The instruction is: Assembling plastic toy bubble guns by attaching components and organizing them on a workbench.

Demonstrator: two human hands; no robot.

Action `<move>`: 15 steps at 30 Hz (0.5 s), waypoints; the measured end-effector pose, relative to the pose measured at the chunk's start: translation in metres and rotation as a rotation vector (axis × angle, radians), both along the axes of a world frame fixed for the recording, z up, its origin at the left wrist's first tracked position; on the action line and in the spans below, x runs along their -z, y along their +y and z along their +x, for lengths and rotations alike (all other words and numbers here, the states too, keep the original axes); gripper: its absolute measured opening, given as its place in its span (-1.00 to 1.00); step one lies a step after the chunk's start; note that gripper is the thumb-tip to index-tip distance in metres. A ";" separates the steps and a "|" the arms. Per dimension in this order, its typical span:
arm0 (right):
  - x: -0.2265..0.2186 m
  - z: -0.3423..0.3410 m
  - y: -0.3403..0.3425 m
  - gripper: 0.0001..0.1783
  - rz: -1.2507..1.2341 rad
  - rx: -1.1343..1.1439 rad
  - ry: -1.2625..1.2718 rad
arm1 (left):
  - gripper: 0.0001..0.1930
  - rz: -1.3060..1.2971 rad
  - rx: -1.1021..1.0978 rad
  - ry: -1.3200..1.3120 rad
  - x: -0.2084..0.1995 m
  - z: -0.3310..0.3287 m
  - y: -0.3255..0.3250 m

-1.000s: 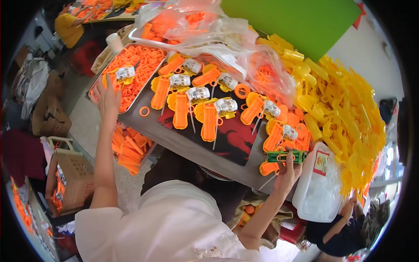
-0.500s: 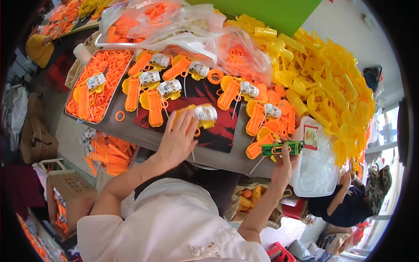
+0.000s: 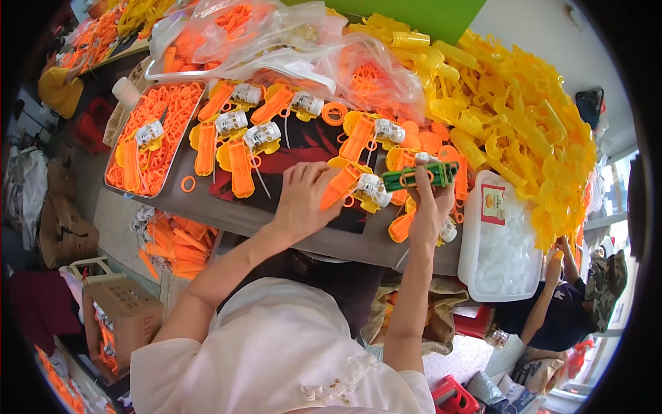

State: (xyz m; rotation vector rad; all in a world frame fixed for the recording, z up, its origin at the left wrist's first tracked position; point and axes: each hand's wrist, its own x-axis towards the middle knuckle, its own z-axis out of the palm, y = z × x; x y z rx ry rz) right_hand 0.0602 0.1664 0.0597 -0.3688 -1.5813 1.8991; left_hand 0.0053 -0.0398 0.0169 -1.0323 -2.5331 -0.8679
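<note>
Left hand [image 3: 307, 196] grips a pistol-shaped toy [image 3: 358, 183], probably light, by its orange handle [image 3: 340, 186], right hand [image 3: 430, 205] a green plastic piece [image 3: 439, 174].

Work surface: dark grey table [image 3: 238, 215], front edge nearest the viewer. Rear boundary: flat bright green panel [image 3: 407, 12]. Right rear: pale, plain wall [image 3: 538, 38]. Far right: window [image 3: 618, 183], admitting bright light along that side; the left side is dimmer. Upper left: second table [image 3: 131, 50] with a pale edge. Floor [image 3: 124, 215]: light grey. Lower right: red stool [image 3: 453, 397], partly visible.
</note>
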 end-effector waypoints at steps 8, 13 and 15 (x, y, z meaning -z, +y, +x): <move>0.015 -0.048 -0.015 -0.72 0.374 -0.136 -0.168 | -0.46 -0.044 -0.099 0.039 0.007 0.003 0.024; 0.009 -0.056 -0.017 -0.70 0.313 -0.161 -0.212 | -0.49 -0.100 -0.068 0.002 0.007 -0.008 0.026; 0.008 -0.061 -0.016 -0.69 0.451 -0.180 -0.278 | -0.61 -0.117 -0.092 0.072 0.004 -0.009 0.030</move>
